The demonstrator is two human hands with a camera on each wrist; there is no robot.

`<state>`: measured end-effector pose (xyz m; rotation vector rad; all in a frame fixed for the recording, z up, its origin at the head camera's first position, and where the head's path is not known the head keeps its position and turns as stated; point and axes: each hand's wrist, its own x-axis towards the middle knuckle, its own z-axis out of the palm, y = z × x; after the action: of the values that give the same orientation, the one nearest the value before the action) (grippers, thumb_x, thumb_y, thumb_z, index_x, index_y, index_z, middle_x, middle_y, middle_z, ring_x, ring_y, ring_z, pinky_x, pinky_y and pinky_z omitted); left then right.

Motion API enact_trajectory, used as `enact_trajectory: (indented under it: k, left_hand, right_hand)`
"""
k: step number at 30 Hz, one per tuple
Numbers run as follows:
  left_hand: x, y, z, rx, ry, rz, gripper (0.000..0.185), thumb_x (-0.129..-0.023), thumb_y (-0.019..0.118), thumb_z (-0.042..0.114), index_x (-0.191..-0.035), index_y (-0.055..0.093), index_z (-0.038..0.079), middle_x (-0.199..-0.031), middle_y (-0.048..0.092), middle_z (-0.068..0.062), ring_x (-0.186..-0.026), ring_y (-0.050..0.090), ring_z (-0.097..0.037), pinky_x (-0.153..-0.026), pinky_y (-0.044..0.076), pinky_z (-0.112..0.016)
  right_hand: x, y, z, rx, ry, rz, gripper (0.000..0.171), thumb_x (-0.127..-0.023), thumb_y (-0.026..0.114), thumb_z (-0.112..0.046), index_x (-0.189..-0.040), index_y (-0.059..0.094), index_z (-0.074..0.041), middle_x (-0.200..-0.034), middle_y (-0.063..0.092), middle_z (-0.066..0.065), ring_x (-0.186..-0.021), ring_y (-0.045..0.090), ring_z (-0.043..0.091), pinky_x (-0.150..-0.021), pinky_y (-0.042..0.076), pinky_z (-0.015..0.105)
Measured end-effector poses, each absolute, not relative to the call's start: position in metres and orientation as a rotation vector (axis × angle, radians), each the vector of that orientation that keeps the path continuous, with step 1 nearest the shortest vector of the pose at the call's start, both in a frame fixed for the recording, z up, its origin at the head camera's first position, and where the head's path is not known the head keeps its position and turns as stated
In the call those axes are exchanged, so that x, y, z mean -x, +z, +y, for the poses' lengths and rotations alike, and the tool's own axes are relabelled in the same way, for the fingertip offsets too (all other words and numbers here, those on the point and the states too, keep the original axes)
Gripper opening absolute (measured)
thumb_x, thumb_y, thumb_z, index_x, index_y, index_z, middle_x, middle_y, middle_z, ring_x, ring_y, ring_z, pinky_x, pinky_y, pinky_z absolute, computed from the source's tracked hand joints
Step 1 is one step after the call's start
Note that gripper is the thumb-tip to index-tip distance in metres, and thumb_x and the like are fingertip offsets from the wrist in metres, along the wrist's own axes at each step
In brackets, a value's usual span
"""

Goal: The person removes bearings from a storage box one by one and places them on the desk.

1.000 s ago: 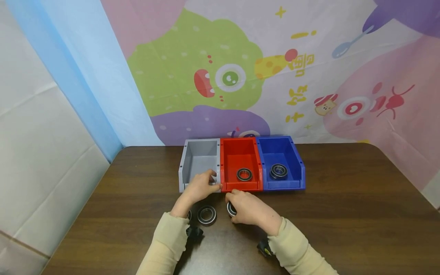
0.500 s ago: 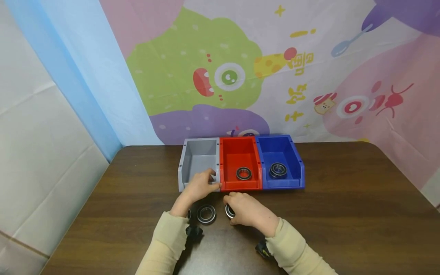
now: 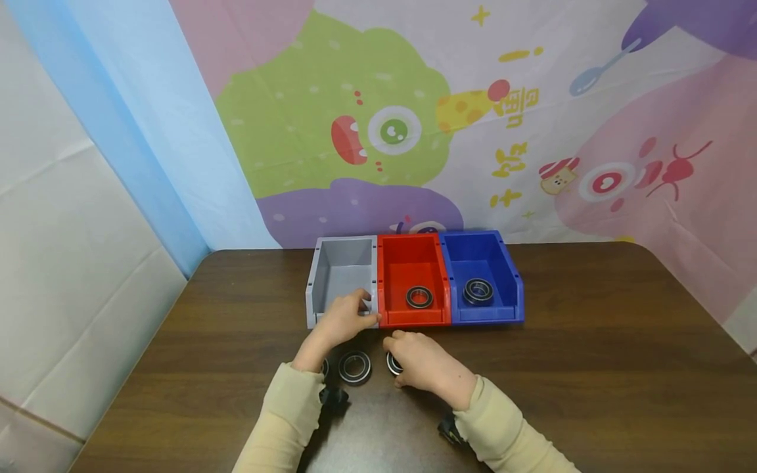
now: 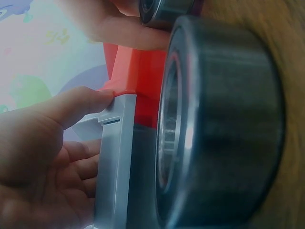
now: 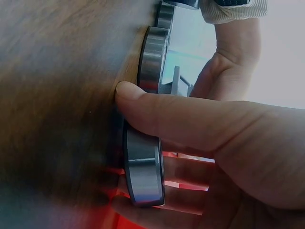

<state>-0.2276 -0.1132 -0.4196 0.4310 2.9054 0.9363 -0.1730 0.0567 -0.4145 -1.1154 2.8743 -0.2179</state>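
Bearing (image 3: 393, 362): on table (image 3: 591, 368), near red bin (image 3: 412, 266).
Right hand (image 3: 427, 364): fingers curled round bearing, thumb on table.
Left hand (image 3: 342, 320): thumb and fingers gripping grey bin (image 3: 342, 272) front wall.

Before me: dark wood table (image 3: 591, 368); behind it, cartoon-monster backdrop (image 3: 414, 131) in pastel colours; pale blue strip (image 3: 148, 151) and white sheet (image 3: 65, 263) at left.
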Motion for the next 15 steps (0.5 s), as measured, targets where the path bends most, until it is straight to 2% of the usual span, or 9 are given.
enact_trajectory:
  k: [15]
  left_hand:
    - [0.228, -0.4196, -0.1126, -0.428, 0.922, 2.907, 0.038, -0.079, 0.065, 0.026, -0.106, 0.056, 0.001, -0.093, 0.066, -0.012, -0.079, 0.062, -0.023, -0.069, 0.049, -0.036]
  right_hand:
    - [0.169, -0.4133, 0.0547, 1.111, -0.136, 2.882, 0.041, -0.061, 0.083, -0.025, -0.09, 0.06, -0.007, -0.083, 0.055, 0.005, -0.073, 0.057, 0.018, -0.07, 0.048, 0.029]
